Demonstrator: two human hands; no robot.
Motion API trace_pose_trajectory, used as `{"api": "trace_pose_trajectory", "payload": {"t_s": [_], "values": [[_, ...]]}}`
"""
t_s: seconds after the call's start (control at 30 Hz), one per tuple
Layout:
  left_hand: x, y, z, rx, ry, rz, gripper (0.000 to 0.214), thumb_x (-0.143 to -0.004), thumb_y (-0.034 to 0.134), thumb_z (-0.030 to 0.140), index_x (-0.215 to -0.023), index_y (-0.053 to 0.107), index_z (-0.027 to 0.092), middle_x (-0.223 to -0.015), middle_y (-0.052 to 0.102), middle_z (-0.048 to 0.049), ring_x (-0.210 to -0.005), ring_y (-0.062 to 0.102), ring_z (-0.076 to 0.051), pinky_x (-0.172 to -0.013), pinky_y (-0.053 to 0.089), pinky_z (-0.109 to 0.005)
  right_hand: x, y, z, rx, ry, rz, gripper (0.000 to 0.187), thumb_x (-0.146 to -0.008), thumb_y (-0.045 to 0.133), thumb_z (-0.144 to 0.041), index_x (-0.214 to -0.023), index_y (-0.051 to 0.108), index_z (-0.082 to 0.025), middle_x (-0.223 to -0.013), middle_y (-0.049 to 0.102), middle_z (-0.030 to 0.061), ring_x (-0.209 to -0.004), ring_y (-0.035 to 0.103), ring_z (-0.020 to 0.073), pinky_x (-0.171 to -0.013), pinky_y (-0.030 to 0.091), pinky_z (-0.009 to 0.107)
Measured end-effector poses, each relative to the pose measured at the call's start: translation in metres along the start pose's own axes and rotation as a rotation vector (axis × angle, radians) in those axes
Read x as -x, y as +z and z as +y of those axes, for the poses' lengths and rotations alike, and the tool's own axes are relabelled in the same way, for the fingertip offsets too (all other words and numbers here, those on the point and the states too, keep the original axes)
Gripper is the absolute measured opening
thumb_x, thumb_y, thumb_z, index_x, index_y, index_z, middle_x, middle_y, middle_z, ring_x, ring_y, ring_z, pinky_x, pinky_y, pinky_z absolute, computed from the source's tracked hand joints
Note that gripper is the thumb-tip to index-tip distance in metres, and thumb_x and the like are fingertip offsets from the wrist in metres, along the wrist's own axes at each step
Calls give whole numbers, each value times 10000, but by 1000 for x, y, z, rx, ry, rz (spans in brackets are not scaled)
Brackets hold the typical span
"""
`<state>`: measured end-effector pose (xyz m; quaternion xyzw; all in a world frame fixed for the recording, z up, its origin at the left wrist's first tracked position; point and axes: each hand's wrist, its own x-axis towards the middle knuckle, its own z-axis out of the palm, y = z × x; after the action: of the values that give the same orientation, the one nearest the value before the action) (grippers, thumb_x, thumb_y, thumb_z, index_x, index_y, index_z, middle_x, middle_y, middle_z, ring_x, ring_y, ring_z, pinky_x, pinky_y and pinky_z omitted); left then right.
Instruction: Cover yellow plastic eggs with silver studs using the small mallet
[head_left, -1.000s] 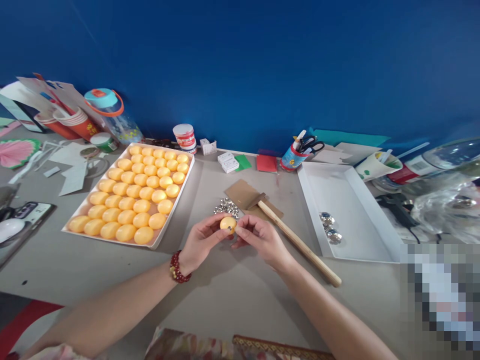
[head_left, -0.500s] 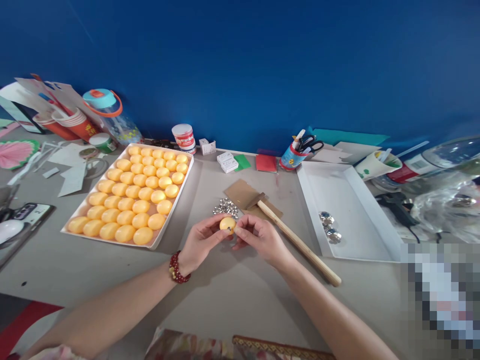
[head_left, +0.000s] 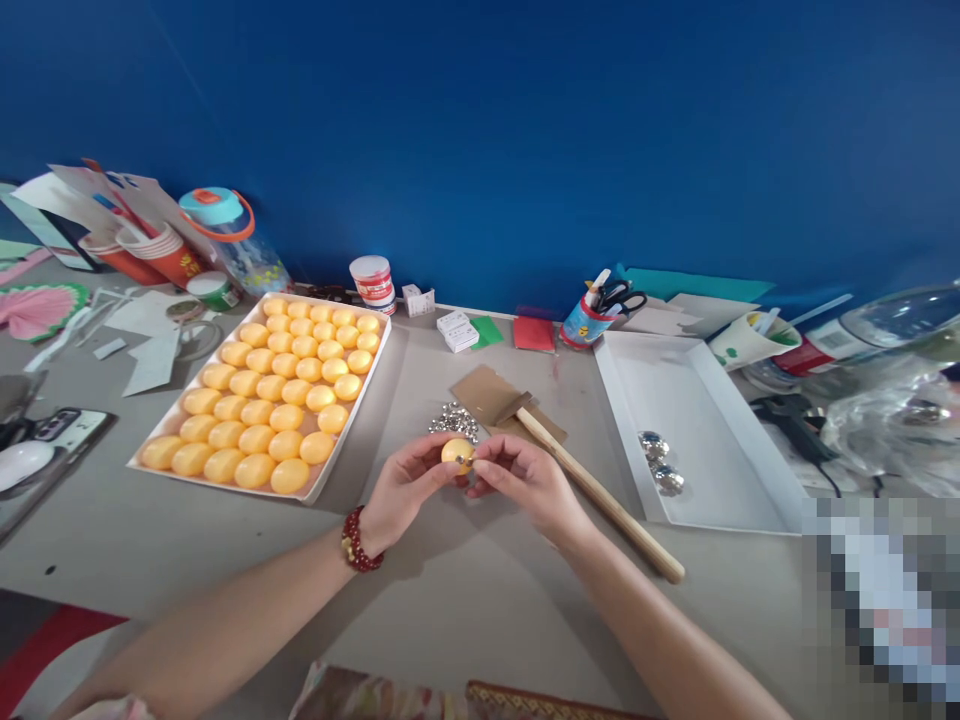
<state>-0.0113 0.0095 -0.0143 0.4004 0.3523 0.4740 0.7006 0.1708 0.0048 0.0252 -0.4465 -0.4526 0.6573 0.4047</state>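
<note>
My left hand (head_left: 409,488) is closed around a yellow-orange ball (head_left: 457,452), thumb in front and fingers behind. A small silver bit (head_left: 460,460) shows on the ball's near face, by the thumb tip. At the ball's right side, the thumb and fingers of my right hand (head_left: 525,485) are pinched together on a tiny shiny piece (head_left: 472,460), too small to make out well. Just beyond both hands lies a pile of small silver metal pieces (head_left: 452,422). A hammer (head_left: 600,490) with a wooden handle rests to the right, its head on brown card (head_left: 484,392).
Rows of similar balls fill a shallow white box (head_left: 319,485) on the left. Another white box (head_left: 720,450) on the right holds shiny silver rounded pieces (head_left: 660,462). Along the blue wall stand a tub (head_left: 372,283), small white boxes (head_left: 457,330) and a pen cup with scissors (head_left: 585,320).
Both hands stay together at the ball, which is turned slightly, showing more of the silver bit. The whole view has shifted a little from head movement.
</note>
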Motion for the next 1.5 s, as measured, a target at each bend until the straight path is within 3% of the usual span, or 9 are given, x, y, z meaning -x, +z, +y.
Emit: {"api": "trace_pose_trajectory", "payload": {"t_s": [0.17, 0.27, 0.4, 0.57, 0.67, 0.77, 0.97, 1.1, 1.5], "values": [[-1, -2, -1, 23, 11, -21, 345, -833, 728, 305, -1166, 696, 219, -1126, 715, -84, -928, 672, -218, -812, 588, -362, 2, -24, -15, 237, -154, 184, 326, -865, 656, -486, -1027, 659, -203, -809, 680, 35, -712, 671, 180, -712, 571, 335], [-1, -3, 1, 42, 2, -23, 345, -845, 716, 316, -1174, 688, 214, -1122, 713, -90, -882, 679, -199, -830, 583, -361, 8, -50, -18, 675, -213, 300, 281, -905, 594, -461, -1049, 649, -226, -1000, 689, 82, -833, 673, 225, -723, 556, 352], [0, -2, 4, 44, -11, -21, 373, -819, 747, 304, -1174, 679, 213, -1079, 713, -77, -817, 683, -168, -818, 580, -331, 20, -75, -3, 1322, -253, 342, 226, -900, 573, -334, -1099, 627, -241, -1090, 678, 94, -972, 645, 300, -811, 527, 427], [0, 0, 3, 28, -9, -2, 376, -803, 762, 303, -1158, 675, 216, -1061, 707, -68, -822, 681, -170, -792, 575, -314, 22, -82, 19, 1566, -316, 366, 342, -936, 433, -178, -1254, 557, -209, -1118, 658, 120, -994, 637, 301, -810, 540, 427], [-1, 0, 3, 20, 19, -1, 358, -803, 758, 310, -1135, 681, 202, -1060, 703, -74, -783, 660, -160, -776, 573, -326, 18, -84, 19, 1587, -396, 380, 352, -965, 383, -184, -1280, 540, -195, -1073, 655, 133, -950, 645, 303, -799, 543, 436], [-3, 0, 2, 20, 29, -7, 329, -803, 754, 319, -1096, 691, 183, -1049, 694, -74, -740, 633, -145, -752, 570, -331, 20, -81, 13, 1455, -494, 389, 334, -991, 371, -223, -1287, 522, -190, -1098, 645, 142, -981, 651, 297, -814, 546, 432], [-7, 0, -1, 78, 17, 26, 338, -787, 769, 323, -1080, 690, 173, -946, 666, -43, -688, 589, -122, -704, 570, -321, 41, -56, -5, 1032, -523, 191, 228, -1002, 444, -233, -1202, 554, -224, -1002, 653, 84, -860, 667, 195, -742, 552, 289], [-7, 0, -1, 87, 26, 32, 318, -779, 778, 316, -1051, 706, 169, -958, 656, -48, -731, 585, -128, -692, 568, -298, 49, -45, -9, 991, -604, 105, 259, -986, 470, -187, -1227, 551, -234, -1052, 653, 91, -848, 658, 181, -730, 542, 265], [-5, 1, 1, 92, -7, 25, 311, -774, 789, 323, -1035, 711, 175, -955, 673, -52, -818, 607, -156, -752, 587, -328, 45, -43, -3, 1037, -617, 99, 327, -978, 475, -159, -1293, 533, -227, -1133, 665, 103, -977, 673, 193, -818, 552, 275]]}}
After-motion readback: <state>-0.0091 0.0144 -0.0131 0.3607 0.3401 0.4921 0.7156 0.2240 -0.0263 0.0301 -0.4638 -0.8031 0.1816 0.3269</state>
